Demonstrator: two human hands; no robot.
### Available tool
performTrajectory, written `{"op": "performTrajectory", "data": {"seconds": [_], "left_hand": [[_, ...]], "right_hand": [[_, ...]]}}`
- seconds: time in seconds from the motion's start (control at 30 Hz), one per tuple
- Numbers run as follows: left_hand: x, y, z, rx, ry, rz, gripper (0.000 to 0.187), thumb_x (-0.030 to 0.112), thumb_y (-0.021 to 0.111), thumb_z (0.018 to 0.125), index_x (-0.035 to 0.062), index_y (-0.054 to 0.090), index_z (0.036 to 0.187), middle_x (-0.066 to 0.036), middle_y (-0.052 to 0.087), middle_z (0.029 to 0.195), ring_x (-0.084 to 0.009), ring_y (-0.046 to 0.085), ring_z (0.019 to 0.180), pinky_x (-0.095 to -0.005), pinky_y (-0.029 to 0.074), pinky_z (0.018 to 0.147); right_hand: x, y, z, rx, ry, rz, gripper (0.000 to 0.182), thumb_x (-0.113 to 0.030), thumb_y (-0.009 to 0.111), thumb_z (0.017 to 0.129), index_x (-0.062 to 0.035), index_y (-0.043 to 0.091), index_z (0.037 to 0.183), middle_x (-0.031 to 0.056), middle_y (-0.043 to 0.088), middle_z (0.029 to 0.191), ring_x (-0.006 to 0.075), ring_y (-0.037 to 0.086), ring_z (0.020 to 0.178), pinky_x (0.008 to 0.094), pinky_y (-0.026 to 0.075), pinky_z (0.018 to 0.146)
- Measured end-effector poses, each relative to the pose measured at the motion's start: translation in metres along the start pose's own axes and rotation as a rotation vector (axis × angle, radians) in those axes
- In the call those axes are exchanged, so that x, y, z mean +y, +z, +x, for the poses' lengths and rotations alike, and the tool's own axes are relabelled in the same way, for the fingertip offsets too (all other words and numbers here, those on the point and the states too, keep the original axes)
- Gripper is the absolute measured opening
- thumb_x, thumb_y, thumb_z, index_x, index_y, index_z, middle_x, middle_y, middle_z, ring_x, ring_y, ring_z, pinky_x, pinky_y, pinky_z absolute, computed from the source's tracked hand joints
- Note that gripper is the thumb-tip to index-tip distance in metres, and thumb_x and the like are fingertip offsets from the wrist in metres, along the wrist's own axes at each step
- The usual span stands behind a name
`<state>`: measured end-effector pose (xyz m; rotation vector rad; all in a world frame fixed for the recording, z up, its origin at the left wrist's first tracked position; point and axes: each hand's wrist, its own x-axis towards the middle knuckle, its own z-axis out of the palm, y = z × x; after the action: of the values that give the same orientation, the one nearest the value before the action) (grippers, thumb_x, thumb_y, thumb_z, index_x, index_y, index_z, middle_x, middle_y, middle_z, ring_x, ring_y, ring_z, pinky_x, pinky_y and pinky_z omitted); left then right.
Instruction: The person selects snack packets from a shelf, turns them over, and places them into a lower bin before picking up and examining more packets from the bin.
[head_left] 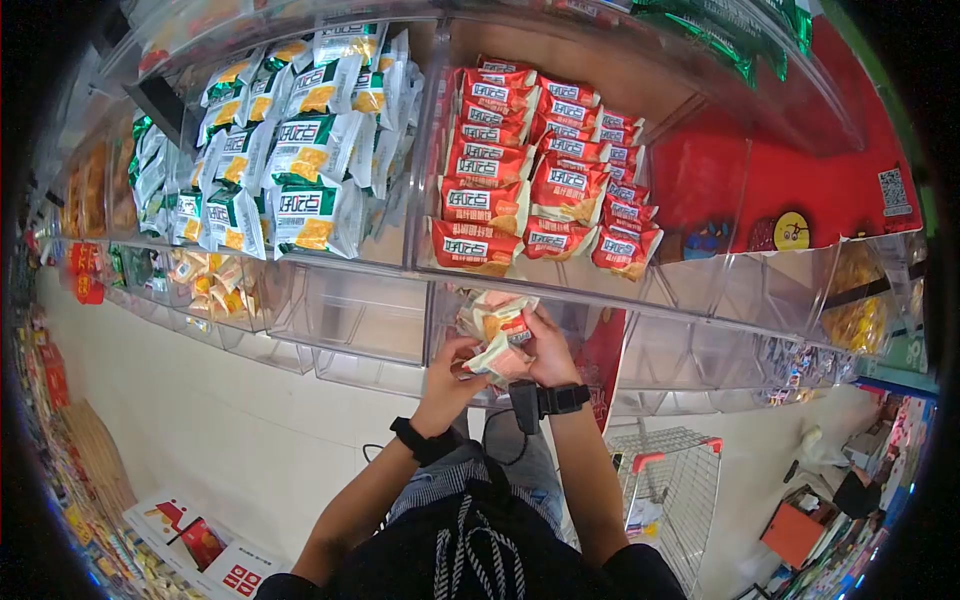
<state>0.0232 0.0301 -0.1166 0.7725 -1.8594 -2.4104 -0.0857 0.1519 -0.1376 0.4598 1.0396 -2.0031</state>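
Observation:
Below the upper shelf, in front of my body, both hands are at small cream-and-pink snack packets. My left hand [447, 383] has its fingers curled round the edge of the nearer snack packet [499, 359], which lies tilted. From the other side, my right hand [548, 352] grips a snack packet [508, 322] with an orange-brown picture, its thumb along the wrapper's edge. The two packets overlap between my hands, over a clear lower bin [440, 315]. Each wrist wears a black strap.
Stacked red snack packets [482, 207] fill a clear shelf bin ahead, with white-and-green packets [303, 218] in the bin to its left. Yellow-orange packets [215, 285] sit in a lower bin at left. A wire shopping cart [690, 490] stands to my right.

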Motion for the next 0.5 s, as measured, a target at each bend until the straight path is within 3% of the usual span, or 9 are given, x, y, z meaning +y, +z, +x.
{"op": "performTrajectory", "data": {"seconds": [0.1, 0.13, 0.23, 0.27, 0.4, 0.47, 0.5], "left_hand": [[0.007, -0.013, -0.005, -0.054, 0.001, 0.160, 0.032, -0.005, 0.064, 0.063, 0.0028, 0.056, 0.094, -0.007, 0.048, 0.094, -0.0156, 0.052, 0.085, -0.0273, 0.045, 0.077], [0.018, -0.014, -0.008, -0.021, 0.055, 0.153, 0.026, -0.009, 0.063, 0.062, 0.0039, 0.061, 0.084, -0.007, 0.049, 0.096, -0.0173, 0.049, 0.095, -0.0275, 0.042, 0.082], [0.021, -0.018, -0.005, 0.016, 0.212, -0.004, 0.031, -0.013, 0.060, 0.062, 0.0060, 0.062, 0.087, -0.008, 0.048, 0.103, -0.0195, 0.046, 0.102, -0.0273, 0.039, 0.086], [0.021, -0.022, -0.005, -0.025, 0.169, 0.004, 0.031, -0.014, 0.058, 0.064, 0.0056, 0.061, 0.087, -0.011, 0.044, 0.111, -0.0200, 0.045, 0.105, -0.0276, 0.038, 0.087], [0.031, -0.022, -0.004, -0.083, 0.123, 0.033, 0.028, -0.013, 0.056, 0.067, 0.0037, 0.060, 0.089, -0.011, 0.046, 0.109, -0.0194, 0.047, 0.103, -0.0275, 0.038, 0.087], [0.037, -0.015, -0.008, -0.005, 0.088, -0.267, 0.023, -0.010, 0.054, 0.070, 0.0008, 0.059, 0.089, -0.009, 0.051, 0.101, -0.0163, 0.050, 0.095, -0.0255, 0.040, 0.084], [0.040, -0.012, -0.009, -0.008, 0.088, -0.267, 0.023, -0.010, 0.054, 0.070, 0.0008, 0.059, 0.089, -0.009, 0.051, 0.101, -0.0163, 0.050, 0.095, -0.0255, 0.040, 0.084]], "right_hand": [[0.002, -0.014, 0.003, -0.039, -0.041, 0.138, 0.027, -0.019, 0.042, 0.088, -0.0031, 0.044, 0.110, 0.0102, 0.053, 0.105, 0.0194, 0.054, 0.094, 0.0333, 0.046, 0.079], [0.002, -0.017, 0.002, -0.019, -0.061, 0.184, 0.028, -0.020, 0.041, 0.088, -0.0028, 0.044, 0.110, 0.0108, 0.052, 0.107, 0.0205, 0.053, 0.095, 0.0354, 0.046, 0.079], [0.002, -0.029, -0.002, -0.069, -0.044, 0.166, 0.030, -0.021, 0.040, 0.089, -0.0017, 0.043, 0.111, 0.0115, 0.052, 0.108, 0.0225, 0.052, 0.096, 0.0381, 0.042, 0.083], [0.003, -0.030, -0.004, -0.071, -0.044, 0.167, 0.030, -0.021, 0.040, 0.089, -0.0017, 0.043, 0.111, 0.0115, 0.052, 0.108, 0.0225, 0.052, 0.096, 0.0381, 0.042, 0.083], [0.000, -0.022, -0.022, -0.053, 0.019, 0.280, 0.033, -0.025, 0.039, 0.089, -0.0014, 0.042, 0.112, 0.0117, 0.051, 0.109, 0.0232, 0.051, 0.098, 0.0385, 0.039, 0.087], [0.000, -0.023, -0.032, -0.062, 0.047, 0.298, 0.034, -0.026, 0.038, 0.089, -0.0015, 0.042, 0.113, 0.0116, 0.051, 0.110, 0.0230, 0.050, 0.099, 0.0384, 0.037, 0.088], [0.000, -0.022, -0.039, -0.034, 0.071, 0.301, 0.038, -0.031, 0.037, 0.089, -0.0036, 0.041, 0.115, 0.0109, 0.048, 0.113, 0.0233, 0.048, 0.102, 0.0393, 0.036, 0.089]]}}
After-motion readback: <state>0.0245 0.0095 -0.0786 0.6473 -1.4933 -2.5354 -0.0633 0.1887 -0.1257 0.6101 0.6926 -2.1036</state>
